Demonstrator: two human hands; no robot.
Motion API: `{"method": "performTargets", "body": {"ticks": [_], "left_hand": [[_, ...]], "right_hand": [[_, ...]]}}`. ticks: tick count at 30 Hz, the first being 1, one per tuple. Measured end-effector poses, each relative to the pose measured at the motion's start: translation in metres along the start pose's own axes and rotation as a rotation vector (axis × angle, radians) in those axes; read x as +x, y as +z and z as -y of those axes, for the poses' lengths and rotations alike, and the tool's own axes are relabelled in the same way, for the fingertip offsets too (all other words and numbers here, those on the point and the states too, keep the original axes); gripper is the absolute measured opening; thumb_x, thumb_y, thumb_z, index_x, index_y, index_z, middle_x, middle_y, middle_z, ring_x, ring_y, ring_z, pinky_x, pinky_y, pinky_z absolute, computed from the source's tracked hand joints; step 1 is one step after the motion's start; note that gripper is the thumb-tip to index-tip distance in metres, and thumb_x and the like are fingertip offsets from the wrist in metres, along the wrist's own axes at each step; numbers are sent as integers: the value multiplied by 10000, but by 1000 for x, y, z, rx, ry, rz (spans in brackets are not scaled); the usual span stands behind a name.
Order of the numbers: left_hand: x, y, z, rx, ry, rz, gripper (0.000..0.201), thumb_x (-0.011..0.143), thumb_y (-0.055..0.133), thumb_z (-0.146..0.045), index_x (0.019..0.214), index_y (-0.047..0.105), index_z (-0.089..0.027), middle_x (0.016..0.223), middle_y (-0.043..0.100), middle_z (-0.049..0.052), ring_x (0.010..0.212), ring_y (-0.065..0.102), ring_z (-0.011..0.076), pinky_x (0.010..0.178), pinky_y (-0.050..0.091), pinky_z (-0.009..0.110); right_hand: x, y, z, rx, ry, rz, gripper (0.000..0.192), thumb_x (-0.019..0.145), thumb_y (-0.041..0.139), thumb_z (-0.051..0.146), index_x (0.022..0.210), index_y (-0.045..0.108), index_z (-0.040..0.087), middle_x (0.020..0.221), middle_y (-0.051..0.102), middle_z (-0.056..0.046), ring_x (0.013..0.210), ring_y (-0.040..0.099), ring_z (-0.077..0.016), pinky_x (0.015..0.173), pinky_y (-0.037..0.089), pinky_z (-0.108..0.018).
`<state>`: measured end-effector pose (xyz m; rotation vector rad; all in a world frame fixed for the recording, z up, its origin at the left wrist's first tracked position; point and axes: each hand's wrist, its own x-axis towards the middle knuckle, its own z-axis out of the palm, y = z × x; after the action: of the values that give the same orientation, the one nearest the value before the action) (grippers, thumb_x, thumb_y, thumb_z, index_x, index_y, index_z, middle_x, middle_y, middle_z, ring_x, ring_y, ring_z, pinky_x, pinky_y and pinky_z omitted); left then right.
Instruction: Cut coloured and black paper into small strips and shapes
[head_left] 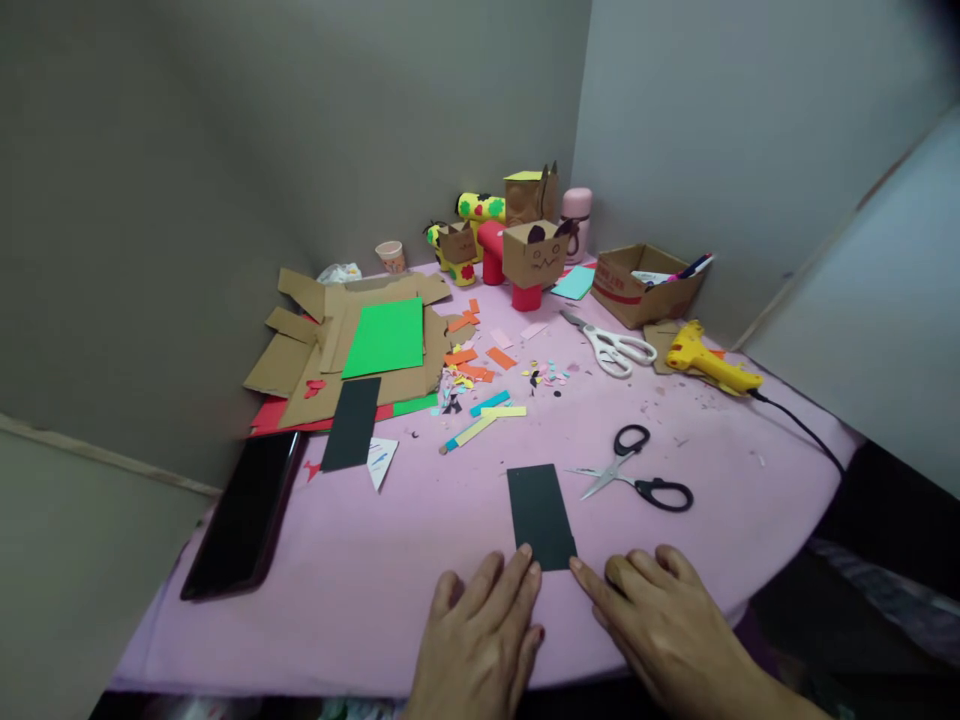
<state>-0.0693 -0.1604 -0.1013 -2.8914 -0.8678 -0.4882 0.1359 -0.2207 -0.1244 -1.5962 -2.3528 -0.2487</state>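
A black paper rectangle [538,510] lies flat on the pink-covered table [360,600] near its front edge. The fingertips of my left hand [480,635] rest at its lower left corner, fingers stretched out. At the lower right corner, the index fingertip of my right hand [660,620] touches the paper or its edge; the other fingers are loosely bent, with nothing visible in them. Just right of the paper lie black-handled scissors [626,475], blades apart. A second black paper strip [352,424] lies further left, partly over cardboard.
Cardboard pieces [300,350] and a green sheet [386,337] lie left, beyond a dark tablet [244,512]. Paper scraps [465,370] cover the middle. White scissors [611,345], a yellow glue gun [709,362], a cardboard box [630,290] and cardboard animal figures [534,255] stand or lie behind.
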Motion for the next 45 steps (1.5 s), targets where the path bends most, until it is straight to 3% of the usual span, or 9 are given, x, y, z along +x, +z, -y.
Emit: {"method": "performTargets", "body": {"ticks": [9, 13, 18, 22, 27, 31, 36, 42, 45], "left_hand": [[-21, 8, -11, -32, -363, 1, 340, 873, 467, -172, 1145, 622, -303, 1312, 561, 83, 1133, 533, 284, 794, 418, 443], [-6, 6, -11, -170, -420, 4, 297, 880, 455, -224, 1119, 631, -214, 1222, 614, 122, 1095, 548, 267, 836, 447, 436], [21, 11, -11, -238, -504, 96, 587, 768, 617, -308, 1306, 469, -125, 1360, 470, 187, 1220, 417, 335, 963, 362, 495], [26, 16, -6, -323, -514, 129, 694, 716, 681, -330, 1333, 430, -136, 1384, 427, 189, 1257, 355, 342, 1008, 305, 501], [18, 20, -5, -519, -449, 16, 744, 739, 675, -258, 1389, 319, -183, 1266, 514, 131, 1161, 445, 254, 996, 356, 409], [1, 22, -3, -447, -506, -10, 716, 776, 618, -261, 1397, 295, -109, 1367, 430, 186, 1256, 365, 287, 1035, 314, 467], [-16, 17, -7, -264, -568, 71, 407, 903, 346, -232, 1257, 530, -153, 1403, 438, 163, 1314, 328, 314, 1015, 297, 575], [-8, 14, -30, -336, -521, 216, 412, 867, 446, -259, 1273, 508, -235, 1465, 356, 101, 1345, 292, 287, 1049, 222, 608], [-5, 16, -34, -302, -566, 219, 471, 857, 448, -276, 1319, 461, -188, 1481, 315, 123, 1360, 257, 284, 1059, 228, 575]], "right_hand": [[-9, 1, -1, 329, 119, -93, 304, 878, 434, 75, 1099, 635, 128, 730, 585, -89, 677, 470, -239, 624, 358, -374], [-10, 1, -2, 431, 142, -83, 273, 892, 449, 101, 1083, 633, 165, 786, 581, -92, 714, 479, -238, 634, 390, -383], [-11, 3, -5, 480, 175, -76, 231, 894, 455, 106, 1015, 633, 192, 841, 577, -86, 767, 507, -238, 670, 423, -392], [-2, 4, -9, 519, 247, -69, 214, 851, 543, 156, 1058, 593, 136, 963, 569, -123, 874, 518, -265, 746, 447, -429], [13, 4, -9, 537, 269, -35, 287, 776, 628, 165, 1059, 601, 127, 1024, 572, -133, 934, 513, -287, 795, 441, -454], [9, 6, -9, 549, 264, -15, 294, 796, 614, 186, 1084, 582, 140, 1070, 567, -133, 966, 505, -281, 821, 436, -451], [4, 10, -11, 538, 258, -6, 307, 830, 582, 218, 1126, 555, 139, 1101, 559, -144, 985, 495, -291, 830, 422, -479], [4, 13, -9, 498, 259, -15, 320, 841, 565, 231, 1149, 554, 144, 1109, 570, -144, 1003, 503, -289, 843, 426, -476], [3, 14, -8, 466, 269, -20, 357, 842, 553, 240, 1180, 550, 124, 1147, 564, -164, 1043, 498, -298, 866, 424, -480]]}}
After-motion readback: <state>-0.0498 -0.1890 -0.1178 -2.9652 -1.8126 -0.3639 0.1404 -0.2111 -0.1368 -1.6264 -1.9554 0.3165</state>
